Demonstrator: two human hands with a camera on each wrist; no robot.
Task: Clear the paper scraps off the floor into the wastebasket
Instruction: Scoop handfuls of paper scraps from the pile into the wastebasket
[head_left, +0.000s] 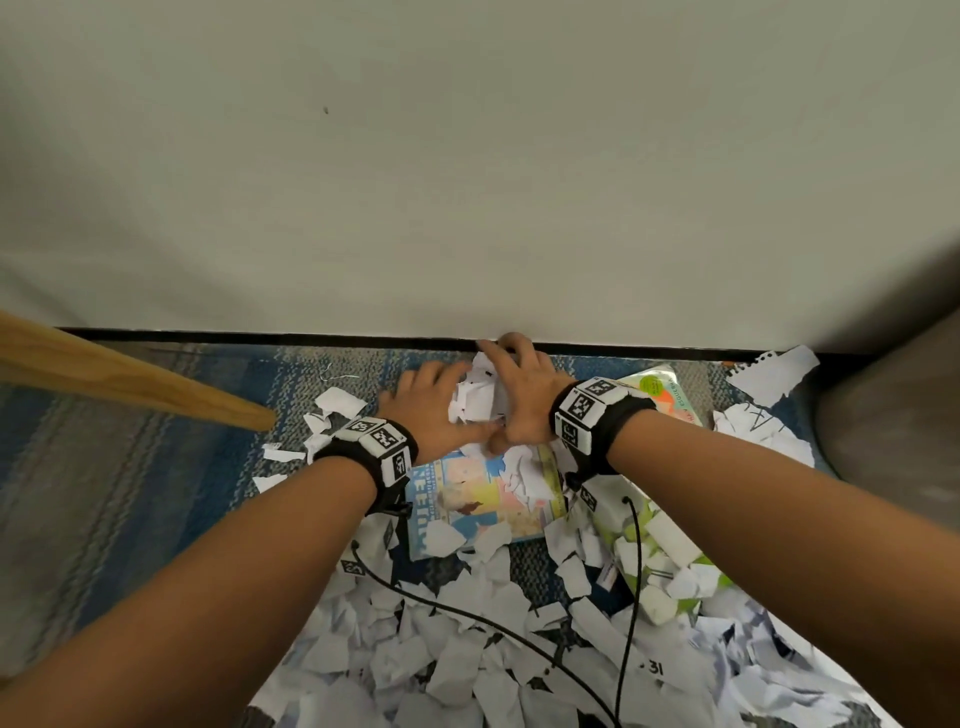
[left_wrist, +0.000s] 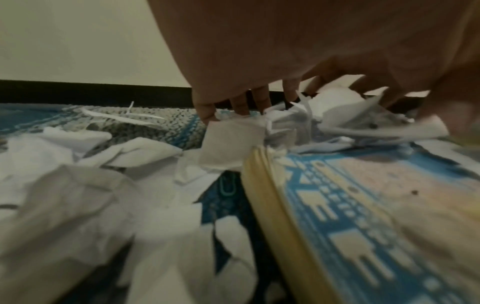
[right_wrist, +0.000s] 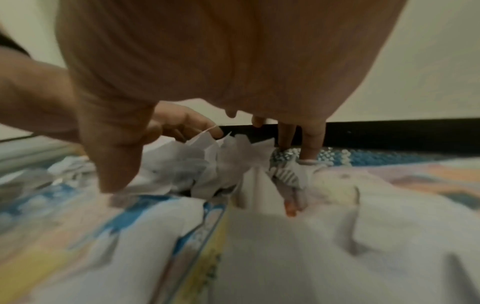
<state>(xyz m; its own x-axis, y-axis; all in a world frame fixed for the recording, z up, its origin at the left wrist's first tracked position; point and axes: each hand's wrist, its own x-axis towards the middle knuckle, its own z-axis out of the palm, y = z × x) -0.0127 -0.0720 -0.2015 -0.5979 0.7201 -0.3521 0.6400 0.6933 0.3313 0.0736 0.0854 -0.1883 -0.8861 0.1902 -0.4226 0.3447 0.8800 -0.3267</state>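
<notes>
A bunch of torn white paper scraps (head_left: 475, 400) lies on the blue and grey carpet (head_left: 156, 467), close to the black baseboard. My left hand (head_left: 436, 402) cups the bunch from the left and my right hand (head_left: 519, 395) from the right, with fingers curled down around it and thumbs meeting at the near side. In the left wrist view the fingertips (left_wrist: 241, 107) reach down onto the crumpled scraps (left_wrist: 337, 111). The right wrist view shows the same bunch (right_wrist: 202, 164) under the palm. Many more loose scraps (head_left: 467, 649) cover the carpet nearer to me. I see no wastebasket that I can name for certain.
A blue illustrated book (head_left: 488, 499) lies just below the hands, half under scraps. A green booklet (head_left: 660, 551) and a pale packet (head_left: 670, 395) lie to the right. A wooden leg (head_left: 130, 379) slants in from the left. A grey rounded object (head_left: 893, 405) stands at the right edge.
</notes>
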